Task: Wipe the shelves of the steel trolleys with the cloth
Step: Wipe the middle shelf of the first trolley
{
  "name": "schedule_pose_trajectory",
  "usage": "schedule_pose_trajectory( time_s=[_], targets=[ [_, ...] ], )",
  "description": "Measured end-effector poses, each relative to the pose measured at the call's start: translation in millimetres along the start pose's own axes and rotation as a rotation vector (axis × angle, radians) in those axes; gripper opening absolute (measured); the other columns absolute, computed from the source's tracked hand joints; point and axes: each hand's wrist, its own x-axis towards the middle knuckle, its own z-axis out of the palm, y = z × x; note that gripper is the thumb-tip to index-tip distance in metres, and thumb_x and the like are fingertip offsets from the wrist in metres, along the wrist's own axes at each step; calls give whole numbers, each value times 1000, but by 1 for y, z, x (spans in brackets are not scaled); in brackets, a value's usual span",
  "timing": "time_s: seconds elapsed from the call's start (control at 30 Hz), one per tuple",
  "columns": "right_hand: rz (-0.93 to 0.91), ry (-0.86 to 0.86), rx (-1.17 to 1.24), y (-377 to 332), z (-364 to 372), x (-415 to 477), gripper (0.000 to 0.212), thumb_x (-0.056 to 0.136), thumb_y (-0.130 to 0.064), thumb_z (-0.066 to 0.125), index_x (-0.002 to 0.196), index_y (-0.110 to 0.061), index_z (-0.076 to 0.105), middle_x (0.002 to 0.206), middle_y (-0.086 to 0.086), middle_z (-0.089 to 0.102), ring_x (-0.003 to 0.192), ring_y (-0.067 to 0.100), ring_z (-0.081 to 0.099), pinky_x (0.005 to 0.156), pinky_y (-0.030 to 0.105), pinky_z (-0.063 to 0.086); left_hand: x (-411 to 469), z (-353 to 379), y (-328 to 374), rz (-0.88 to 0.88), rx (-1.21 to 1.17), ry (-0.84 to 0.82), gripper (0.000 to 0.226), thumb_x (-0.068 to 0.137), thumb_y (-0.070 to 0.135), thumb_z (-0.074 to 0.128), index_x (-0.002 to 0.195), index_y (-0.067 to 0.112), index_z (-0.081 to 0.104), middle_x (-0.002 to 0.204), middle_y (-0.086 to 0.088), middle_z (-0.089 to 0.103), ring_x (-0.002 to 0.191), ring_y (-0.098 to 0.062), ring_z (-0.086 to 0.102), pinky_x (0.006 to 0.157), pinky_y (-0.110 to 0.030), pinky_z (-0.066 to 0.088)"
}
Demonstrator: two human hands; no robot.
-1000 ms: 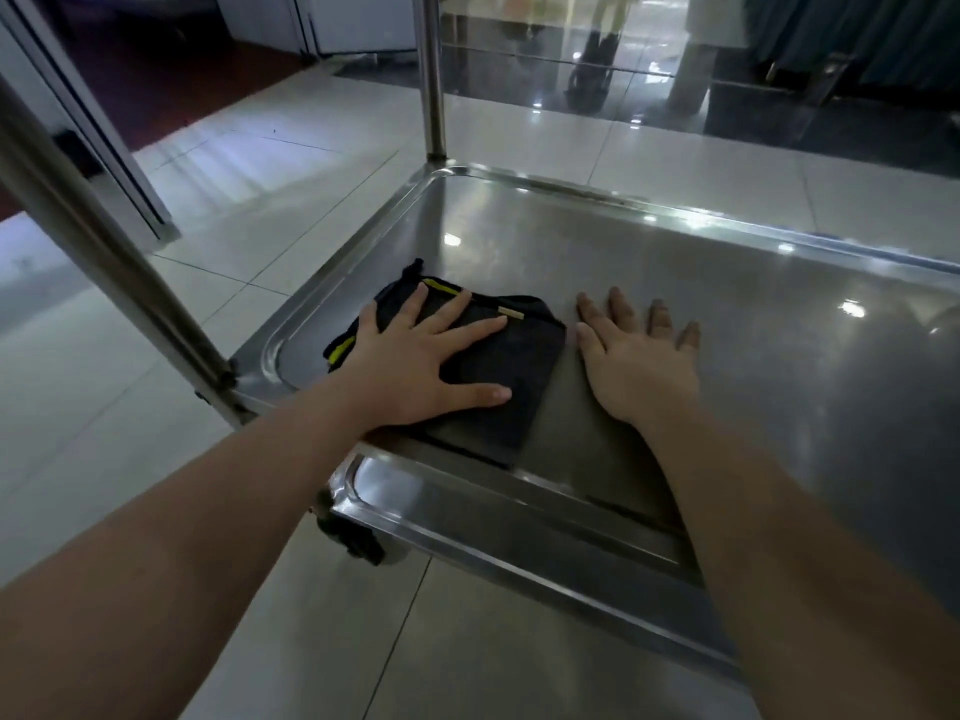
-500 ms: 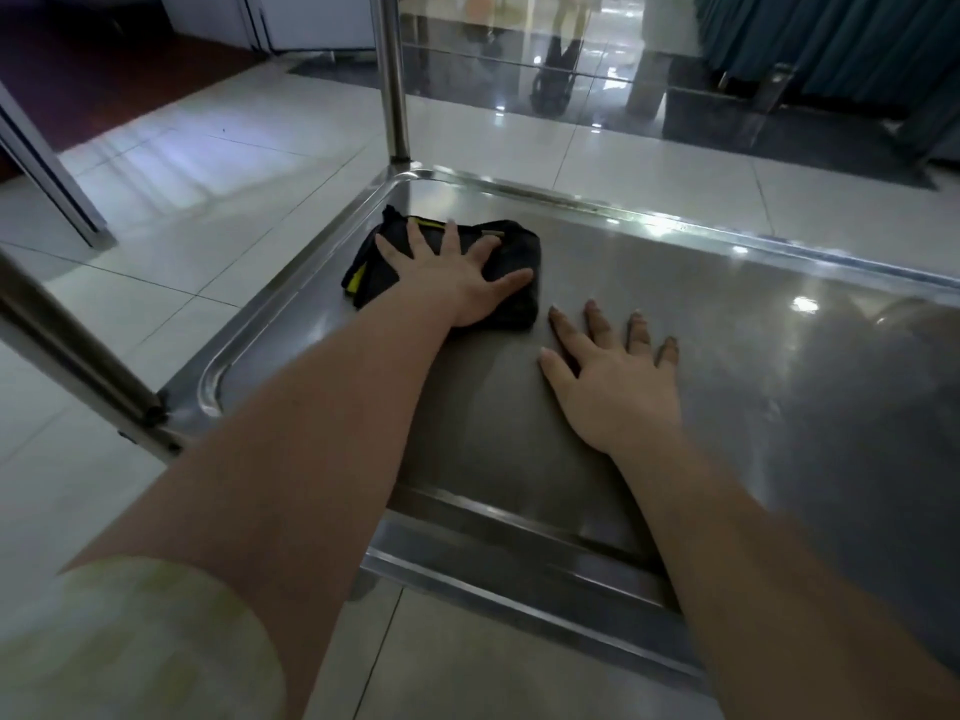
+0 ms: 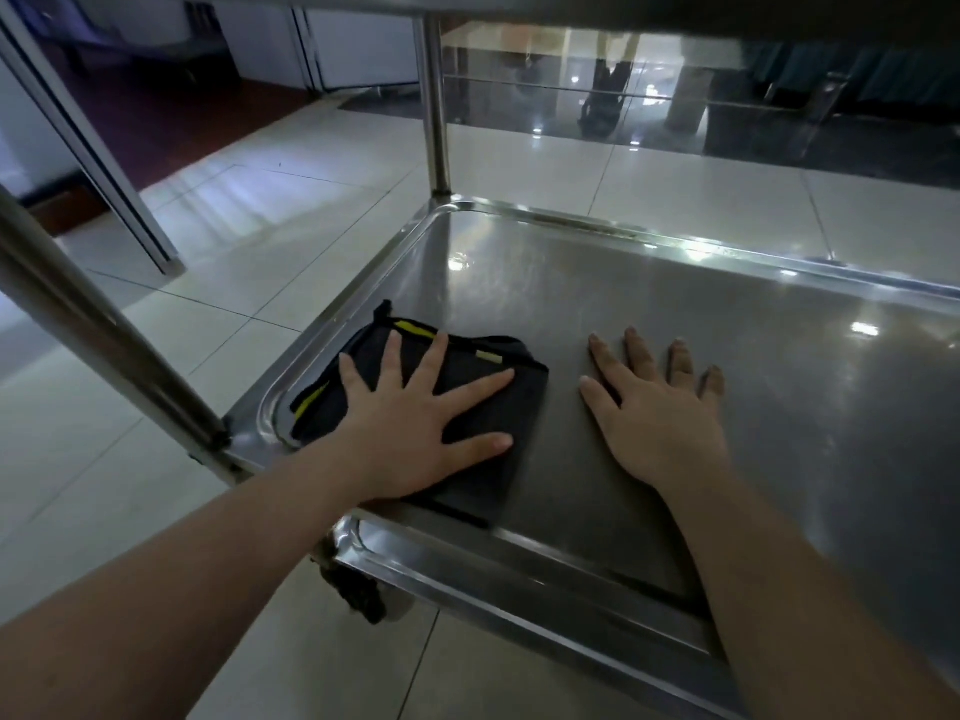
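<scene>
Working beneath the upper deck [image 3: 675, 7] of a steel trolley [image 3: 435, 106], we leaned over its lower shelf [image 3: 753, 387], a broad rimmed tray standing above a pale tiled floor [image 3: 249, 252]. Our left hand [image 3: 415, 433] lay flat on the cloth, fingers spread and straight, pressing rather than gripping. Our right hand [image 3: 660, 423] rested palm-down on bare steel just beside it, fingers likewise extended and holding nothing. The cloth [image 3: 488, 475], dark, folded and edged in yellow, sat in the shelf's near left corner, reaching the near rim. By our reckoning the job was in mid-course: this corner was under the cloth, while the wide stretch to the right and toward the far rim looked yet to be covered. Nothing showed whether other shelves or trolleys had been done. A black caster [image 3: 358, 595] sat below the corner.
</scene>
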Motion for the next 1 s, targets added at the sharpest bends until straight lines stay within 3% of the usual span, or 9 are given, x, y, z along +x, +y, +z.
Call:
schedule_pose_trajectory(
  time_s=[0.13, 0.27, 0.4, 0.57, 0.7, 1.0],
  targets=[
    [7, 6, -14, 2, 1, 1, 60, 92, -68, 4, 149, -52, -7, 164, -12, -8, 150, 34, -8, 116, 60, -5, 81, -17, 12, -47, 21, 26, 79, 55, 99, -3, 130, 77, -13, 164, 1, -15, 145, -44, -19, 101, -77, -17],
    [21, 2, 1, 1, 0, 5, 57, 94, -67, 7, 148, -54, -5, 163, -13, -7, 150, 33, -7, 116, 60, -5, 143, -35, 24, -117, 38, 38, 73, 72, 94, 9, 139, 70, -4, 165, -2, -10, 146, -45, -15, 102, -79, -12],
    [27, 4, 7, 0, -1, 7, 56, 97, -65, 9, 149, -53, -3, 164, -13, -5, 150, 33, -6, 116, 61, -4, 154, -40, 30, -157, 35, 34, 71, 75, 92, 10, 141, 69, -2, 165, -2, -8, 146, -45, -14, 102, -79, -12],
    [11, 3, 24, 0, -4, 4, 56, 96, -65, 11, 150, -53, 1, 164, -13, -3, 150, 33, -4, 117, 60, -4, 118, -33, -8, -62, 51, 59, 80, 61, 98, 2, 137, 73, -4, 165, 4, -7, 148, -40, -11, 103, -76, -12],
    [15, 11, 29, -2, -4, 4, 56, 96, -65, 12, 150, -52, 2, 164, -13, -1, 150, 32, -3, 117, 60, -3, 77, -32, -48, -132, 60, 53, 77, 62, 96, 2, 136, 74, -5, 165, 6, -8, 149, -37, -8, 107, -75, -10],
    [22, -4, 18, -1, -4, 1, 57, 97, -65, 12, 151, -50, 3, 164, -11, -1, 150, 34, -3, 116, 62, -3, -54, 4, -38, -62, -37, -42, 73, 58, 101, 3, 125, 80, -19, 161, 5, -24, 145, -41, -22, 104, -70, -18]
  ],
)
